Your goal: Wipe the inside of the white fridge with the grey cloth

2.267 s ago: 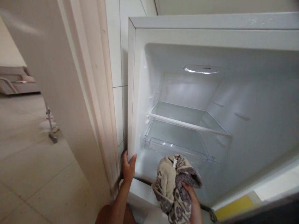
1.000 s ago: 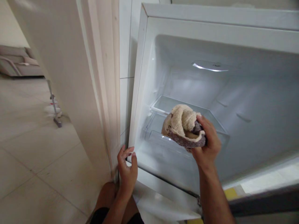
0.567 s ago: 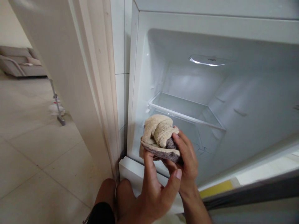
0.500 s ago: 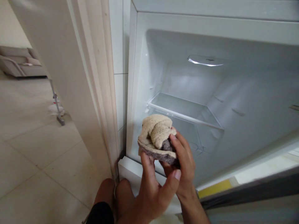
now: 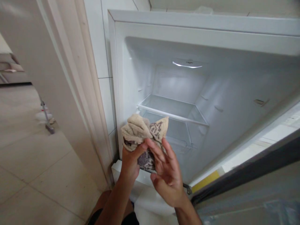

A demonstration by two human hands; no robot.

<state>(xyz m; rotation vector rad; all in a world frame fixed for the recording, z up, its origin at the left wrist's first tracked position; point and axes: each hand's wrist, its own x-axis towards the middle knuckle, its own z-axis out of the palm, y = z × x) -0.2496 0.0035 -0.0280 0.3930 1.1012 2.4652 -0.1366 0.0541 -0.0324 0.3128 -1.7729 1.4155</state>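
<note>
A beige cloth with dark grey patterned patches [image 5: 137, 126] is bunched up and partly unfolded in front of the open fridge. My left hand [image 5: 131, 162] is closed around its lower left part, thumb laid over the folds. At the cloth's right side is my right hand [image 5: 167, 176], fingertips touching the fabric, fingers spread and thumb held apart. Some of the cloth's underside is hidden by both hands.
Behind the hands, the fridge compartment [image 5: 131, 81] has a glass shelf [image 5: 171, 106] and a lit lamp [image 5: 187, 64] at its top. The fridge door [image 5: 246, 193] stands open on the right. A wooden door frame [image 5: 77, 93] rises close on the left, beside the tiled floor [image 5: 35, 175].
The cloth has gone from a compact folded bundle to a looser one, with a patterned corner sticking up. My right hand's fingers have loosened from it. The view has shifted right.
</note>
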